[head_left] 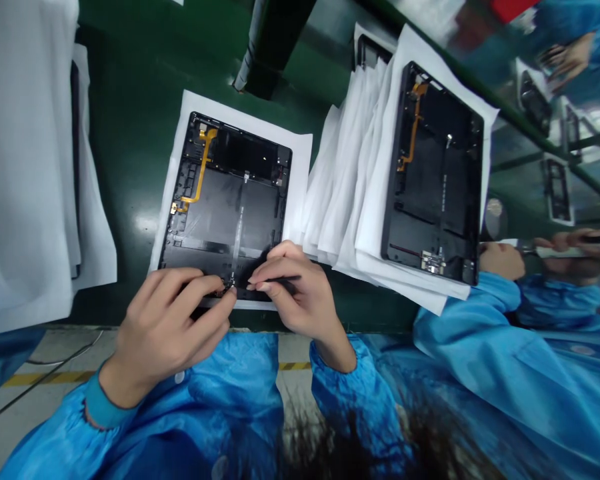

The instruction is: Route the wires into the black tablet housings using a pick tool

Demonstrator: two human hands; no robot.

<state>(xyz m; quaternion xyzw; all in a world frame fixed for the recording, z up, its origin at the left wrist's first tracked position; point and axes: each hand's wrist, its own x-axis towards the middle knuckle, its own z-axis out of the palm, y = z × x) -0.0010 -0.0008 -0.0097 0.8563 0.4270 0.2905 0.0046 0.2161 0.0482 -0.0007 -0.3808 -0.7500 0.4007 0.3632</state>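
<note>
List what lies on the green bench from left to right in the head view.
White sheets → open tablet shell on paper, with left hand and right hand at its near edge → fanned paper stack → second tablet shell → co-worker's hand.

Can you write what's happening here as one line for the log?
left hand: fingertips on tablet shell bottom edge | right hand: holds thin tool there | stack: to the right

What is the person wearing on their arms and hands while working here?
Both arms are in loose, shiny bright-blue sleeves, like a smock. The left sleeve ends in a snug ribbed blue cuff, and the right sleeve gathers at the wrist. The left hand and right hand are bare: no gloves, and no rings or watch that I can see.
</note>
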